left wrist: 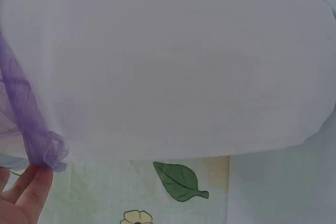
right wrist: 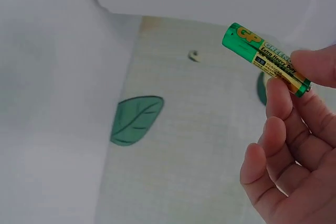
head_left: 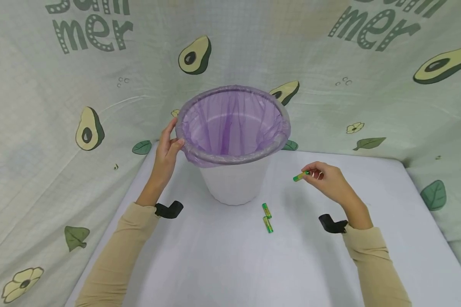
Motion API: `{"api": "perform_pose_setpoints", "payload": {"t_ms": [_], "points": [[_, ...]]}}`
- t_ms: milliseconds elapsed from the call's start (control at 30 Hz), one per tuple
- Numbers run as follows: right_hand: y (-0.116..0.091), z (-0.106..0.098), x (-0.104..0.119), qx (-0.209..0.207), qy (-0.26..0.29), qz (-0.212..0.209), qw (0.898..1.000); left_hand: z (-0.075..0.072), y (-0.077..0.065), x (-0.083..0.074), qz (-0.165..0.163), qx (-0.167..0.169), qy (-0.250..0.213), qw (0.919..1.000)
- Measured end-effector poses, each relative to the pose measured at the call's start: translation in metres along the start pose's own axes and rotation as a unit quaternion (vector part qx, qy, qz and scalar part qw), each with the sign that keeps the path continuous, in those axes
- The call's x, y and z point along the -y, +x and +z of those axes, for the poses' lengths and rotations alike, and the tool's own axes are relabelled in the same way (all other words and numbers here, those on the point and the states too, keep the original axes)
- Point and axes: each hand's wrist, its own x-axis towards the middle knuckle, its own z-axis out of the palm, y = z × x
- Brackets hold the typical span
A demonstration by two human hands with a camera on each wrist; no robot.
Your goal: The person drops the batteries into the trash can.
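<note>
1. At 4 o'clock from the white bin point(head_left: 234, 183), the held battery point(head_left: 300, 176) sits at the fingertips of the right hand point(head_left: 324, 179), on that hand's 9 o'clock side.
2. Right hand: thumb and fingers pinch the held battery near its nub end point(right wrist: 307, 89).
3. Left hand point(head_left: 168, 143): clamped on the bin's gray rim point(head_left: 230, 161) at 9 o'clock, touching the purple liner point(head_left: 234, 123). Both hands are well apart, bin between them.
4. Held battery, long axis: head view, 2 to 8 o'clock, free end at 8. Right wrist view, 10 to 4 o'clock, plain green end at 10, nub at 4.
5. On the table point(head_left: 215, 264), upper loose battery point(head_left: 266, 210) and lower loose battery point(head_left: 268, 224) lie at 8 o'clock from the right hand. Long axes: both 11 to 5 o'clock. Near ends adjoin; cannot tell whether they touch.
</note>
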Motion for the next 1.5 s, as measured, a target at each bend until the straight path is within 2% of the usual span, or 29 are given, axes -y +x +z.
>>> {"api": "perform_pose_setpoints", "payload": {"t_ms": [167, 367, 600, 733, 1033, 1267, 1500], "points": [[0.01, -0.029, 0.029, -0.023, -0.019, -0.052, 0.998, -0.001, 0.0, 0.0, -0.002, -0.002, 0.003, 1.0], [0.024, -0.059, 0.065, -0.031, -0.046, -0.098, 0.994, -0.002, 0.0, 0.0, -0.001, -0.002, 0.003, 1.0], [0.043, -0.084, 0.107, -0.031, -0.072, -0.109, 0.991, -0.003, 0.0, -0.001, 0.0, -0.003, 0.008, 1.0], [0.055, -0.092, 0.131, -0.025, -0.091, -0.133, 0.987, -0.004, 0.0, -0.002, -0.002, -0.003, 0.009, 1.0], [0.093, -0.093, 0.171, 0.035, -0.131, -0.162, 0.977, -0.004, 0.001, -0.005, 0.005, -0.001, 0.002, 1.0], [0.123, -0.081, 0.193, 0.115, -0.138, -0.151, 0.972, -0.005, 0.0, -0.002, 0.001, 0.0, 0.007, 1.0], [0.145, -0.066, 0.207, 0.173, -0.149, -0.137, 0.964, -0.002, -0.001, -0.001, 0.002, 0.008, 0.002, 1.0]]}}
